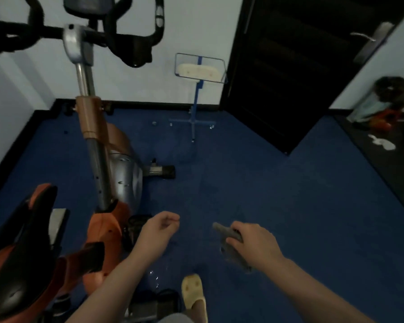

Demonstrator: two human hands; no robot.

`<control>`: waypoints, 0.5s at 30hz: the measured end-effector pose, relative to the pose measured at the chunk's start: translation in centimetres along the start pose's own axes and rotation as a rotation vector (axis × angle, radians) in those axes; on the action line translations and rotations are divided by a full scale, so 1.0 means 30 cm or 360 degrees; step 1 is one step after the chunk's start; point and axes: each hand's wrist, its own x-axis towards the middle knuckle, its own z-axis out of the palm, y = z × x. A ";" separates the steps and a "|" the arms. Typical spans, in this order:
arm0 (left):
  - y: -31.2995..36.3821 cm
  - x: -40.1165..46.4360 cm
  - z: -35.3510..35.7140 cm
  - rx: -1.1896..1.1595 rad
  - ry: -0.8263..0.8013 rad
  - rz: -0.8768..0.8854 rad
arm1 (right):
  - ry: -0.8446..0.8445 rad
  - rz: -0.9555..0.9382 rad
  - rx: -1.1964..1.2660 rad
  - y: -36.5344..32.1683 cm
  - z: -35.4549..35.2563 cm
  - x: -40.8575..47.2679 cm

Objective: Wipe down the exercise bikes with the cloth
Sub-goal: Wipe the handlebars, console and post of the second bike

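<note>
Grey crumpled cloth [231,243] sits bunched in the right hand [254,245], fingers curled round it, held off the orange-and-silver exercise bike [112,164] over the blue floor [278,183]. Left hand [159,229] hangs loosely curled, holding nothing. No wiping contact visible; the bike's frame, seat and handlebars appear left to do.

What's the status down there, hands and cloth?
Right hand grips cloth. Left hand loosely curled, holds nothing. Bike to the left, not touched. Nothing in the way.
</note>
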 end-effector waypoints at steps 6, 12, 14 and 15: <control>0.153 0.235 -0.033 0.0092 0.0187 -0.0022 | -0.0010 -0.0263 0.0012 0.009 -0.165 0.317; 0.350 0.405 -0.043 0.0099 0.0303 0.0004 | 0.0008 -0.0488 0.0086 -0.069 -0.335 0.587; 0.407 0.471 -0.063 0.0154 0.0412 0.0023 | 0.0002 -0.0600 0.0066 -0.092 -0.389 0.688; 0.433 0.499 -0.073 0.0164 0.0488 0.0036 | -0.0010 -0.0646 0.0056 -0.101 -0.416 0.734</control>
